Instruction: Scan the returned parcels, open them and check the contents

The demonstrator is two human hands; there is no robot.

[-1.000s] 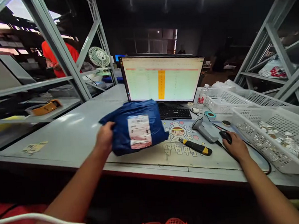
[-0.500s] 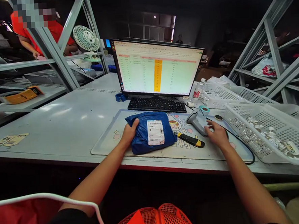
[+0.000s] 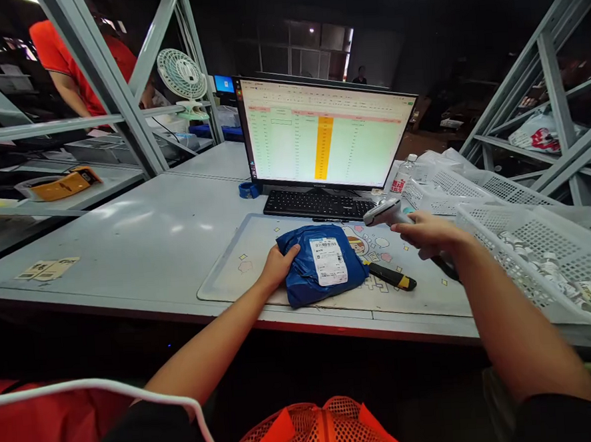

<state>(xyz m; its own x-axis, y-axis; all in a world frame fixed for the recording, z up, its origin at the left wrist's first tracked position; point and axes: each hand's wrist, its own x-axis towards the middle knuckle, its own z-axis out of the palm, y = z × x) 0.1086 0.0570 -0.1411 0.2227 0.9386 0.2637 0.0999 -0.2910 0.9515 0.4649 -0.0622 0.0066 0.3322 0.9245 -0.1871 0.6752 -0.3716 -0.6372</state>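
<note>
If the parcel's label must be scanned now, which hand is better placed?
Probably the right hand: its grip holds the scanner raised, near the parcel. The left hand holds the parcel's left edge, farther from the scanner.

The left forearm (image 3: 222,339) slants from the near left toward the far right, wrist almost straight, ending in the left hand (image 3: 275,270), whose thumb (image 3: 292,252) is laid out to the right in a pinching grip; its other fingers are mostly hidden. The right forearm (image 3: 511,314) angles far and leftward from the near right, and the right hand (image 3: 430,233) is curled in a grip, its knuckles toward the left.
</note>
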